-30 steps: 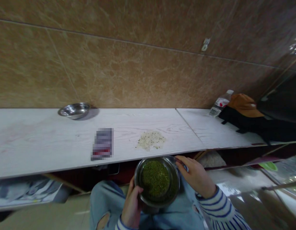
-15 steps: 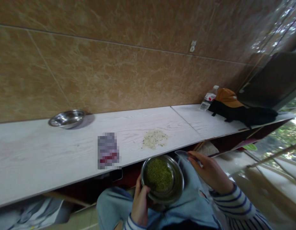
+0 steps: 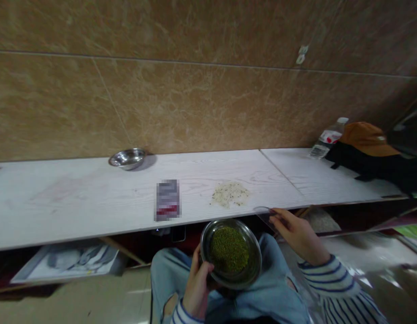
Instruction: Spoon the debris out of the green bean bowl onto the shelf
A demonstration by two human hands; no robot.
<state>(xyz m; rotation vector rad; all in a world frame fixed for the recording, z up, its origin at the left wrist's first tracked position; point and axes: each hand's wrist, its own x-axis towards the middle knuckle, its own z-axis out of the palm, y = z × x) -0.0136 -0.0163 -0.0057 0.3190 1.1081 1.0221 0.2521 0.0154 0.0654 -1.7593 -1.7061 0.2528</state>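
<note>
My left hand (image 3: 199, 281) grips the near left rim of a steel bowl (image 3: 255, 270), thumb over the edge. Green mung beans (image 3: 229, 249) lie in the bowl, which is tilted slightly above my lap. A spoon (image 3: 261, 209) is pinched in my right hand (image 3: 298, 236), its head at the table's front edge, to the right of and above the bowl. Pale grains mixed with green bits (image 3: 229, 194) lie spread in a patch on the white table (image 3: 198, 173), just beyond the bowl.
A second steel bowl (image 3: 128, 159) stands near the wall. Left of the grains lies a pixelated packet-like item (image 3: 168, 200). A water bottle (image 3: 328, 137), an orange cap (image 3: 369, 138) and a black bag (image 3: 360, 164) are at the right. A phone (image 3: 179, 233) sits on the shelf underneath.
The view has swung left, so things on the table appear farther right. The spoon in my right hand has risen to the table's edge. My left hand still holds the bowl.
</note>
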